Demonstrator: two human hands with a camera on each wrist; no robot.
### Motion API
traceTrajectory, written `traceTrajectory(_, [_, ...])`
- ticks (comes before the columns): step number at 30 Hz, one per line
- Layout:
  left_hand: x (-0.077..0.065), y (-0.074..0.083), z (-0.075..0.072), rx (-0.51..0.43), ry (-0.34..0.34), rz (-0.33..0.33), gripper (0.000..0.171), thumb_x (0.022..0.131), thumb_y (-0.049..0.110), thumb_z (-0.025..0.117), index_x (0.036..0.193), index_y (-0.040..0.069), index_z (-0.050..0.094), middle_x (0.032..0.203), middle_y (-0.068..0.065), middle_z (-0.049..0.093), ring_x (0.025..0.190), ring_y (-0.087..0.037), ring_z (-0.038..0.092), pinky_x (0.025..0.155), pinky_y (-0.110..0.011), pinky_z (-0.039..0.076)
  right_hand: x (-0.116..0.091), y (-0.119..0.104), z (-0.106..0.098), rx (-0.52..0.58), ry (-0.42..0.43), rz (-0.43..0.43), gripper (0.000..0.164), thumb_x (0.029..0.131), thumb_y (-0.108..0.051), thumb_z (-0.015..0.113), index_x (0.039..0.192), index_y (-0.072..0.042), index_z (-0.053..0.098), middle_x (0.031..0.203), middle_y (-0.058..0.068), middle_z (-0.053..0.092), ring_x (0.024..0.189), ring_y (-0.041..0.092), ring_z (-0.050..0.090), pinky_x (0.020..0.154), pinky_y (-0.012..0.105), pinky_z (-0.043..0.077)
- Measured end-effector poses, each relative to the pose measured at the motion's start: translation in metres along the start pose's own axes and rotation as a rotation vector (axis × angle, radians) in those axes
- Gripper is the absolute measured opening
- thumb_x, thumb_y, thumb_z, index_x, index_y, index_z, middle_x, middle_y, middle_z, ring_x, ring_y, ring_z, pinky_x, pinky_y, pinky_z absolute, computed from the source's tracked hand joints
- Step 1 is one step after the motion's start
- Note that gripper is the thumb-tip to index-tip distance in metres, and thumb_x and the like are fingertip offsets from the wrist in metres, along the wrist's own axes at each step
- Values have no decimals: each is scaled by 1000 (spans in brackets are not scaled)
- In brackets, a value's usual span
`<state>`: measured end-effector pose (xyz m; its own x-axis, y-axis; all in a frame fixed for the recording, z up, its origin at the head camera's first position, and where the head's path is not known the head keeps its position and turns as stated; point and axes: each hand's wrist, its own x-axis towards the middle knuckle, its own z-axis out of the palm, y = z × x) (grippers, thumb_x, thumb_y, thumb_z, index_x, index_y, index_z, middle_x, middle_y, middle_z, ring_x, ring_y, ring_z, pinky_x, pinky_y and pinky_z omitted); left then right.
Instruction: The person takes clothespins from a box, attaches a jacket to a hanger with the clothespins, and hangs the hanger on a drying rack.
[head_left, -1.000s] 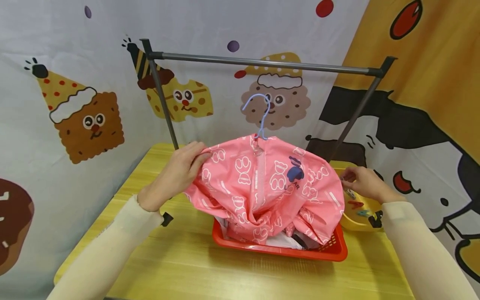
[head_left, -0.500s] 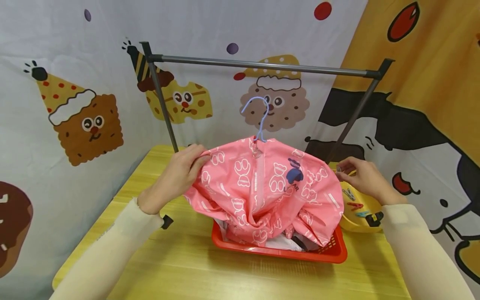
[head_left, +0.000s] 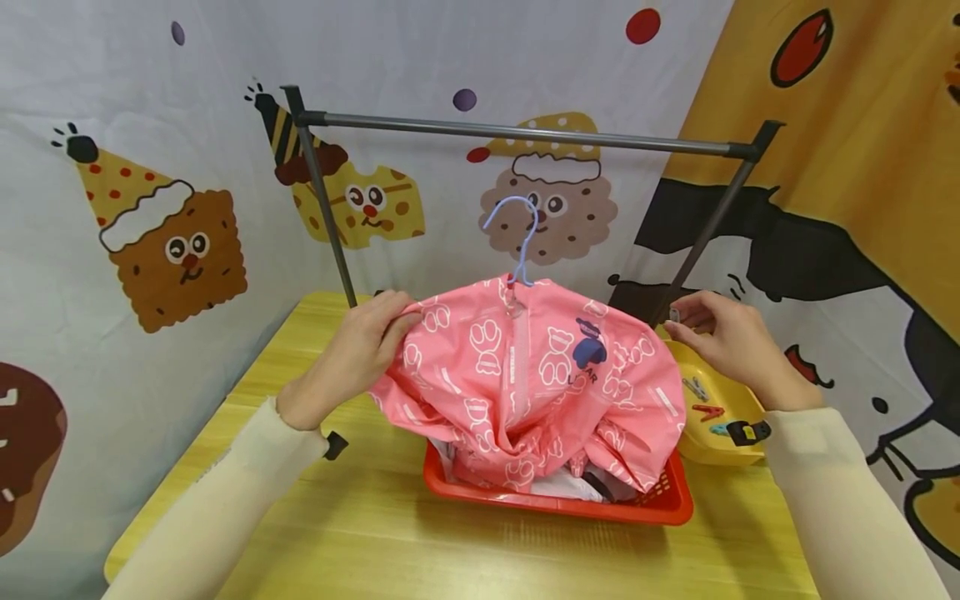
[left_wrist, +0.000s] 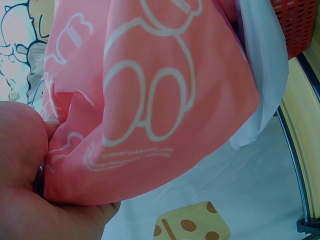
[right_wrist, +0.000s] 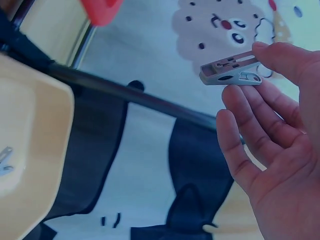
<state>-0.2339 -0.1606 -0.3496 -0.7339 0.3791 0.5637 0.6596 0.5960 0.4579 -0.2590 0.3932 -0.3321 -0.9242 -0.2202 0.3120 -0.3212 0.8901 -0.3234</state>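
Observation:
A pink bear-print raincoat (head_left: 555, 333) hangs on a thin blue hanger (head_left: 535, 218), whose hook stands up out of the collar. My left hand (head_left: 367, 337) grips the coat at its left shoulder, thumb on the front; the left wrist view shows the bunched pink fabric (left_wrist: 150, 165) between thumb and fingers. Beyond the coat's other shoulder, my right hand (head_left: 723, 342) is raised over the yellow bin's back part. It pinches a grey clothespin (right_wrist: 212, 74) between thumb and fingers, the pin's closed end pointing away from the palm.
A red basket (head_left: 558, 502) with more clothes sits under the coat on the wooden table (head_left: 360, 533). The yellow bin (head_left: 720, 454) at right holds several clothespins (head_left: 708, 412). Behind stands a metal rack with a horizontal bar (head_left: 465, 128), in front of a printed curtain (head_left: 420, 50).
My right hand has risen from the yellow bin with the clothespin and come up beside the coat's shoulder. The left hand keeps its grip on the coat, almost still.

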Motion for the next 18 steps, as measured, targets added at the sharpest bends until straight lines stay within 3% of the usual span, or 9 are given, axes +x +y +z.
traceTrajectory(7, [-1,2,0,-10,-6,-4,9,119,16,67,117,12,74,97,-3,64,80,-15,56,69,-27,54,-2,-21,-5,4,72,-93,41,103,-22,93,135,-4,76,116,18,84,99,34,81,83,-5,41])
traceTrajectory(18, [-3,2,2,-8,14,15,8,119,15,68,115,11,74,95,-4,63,79,-15,55,68,-26,52,-2,-47,-13,19,143,-146,43,98,-16,96,135,-5,76,113,15,83,97,32,80,86,-8,39])
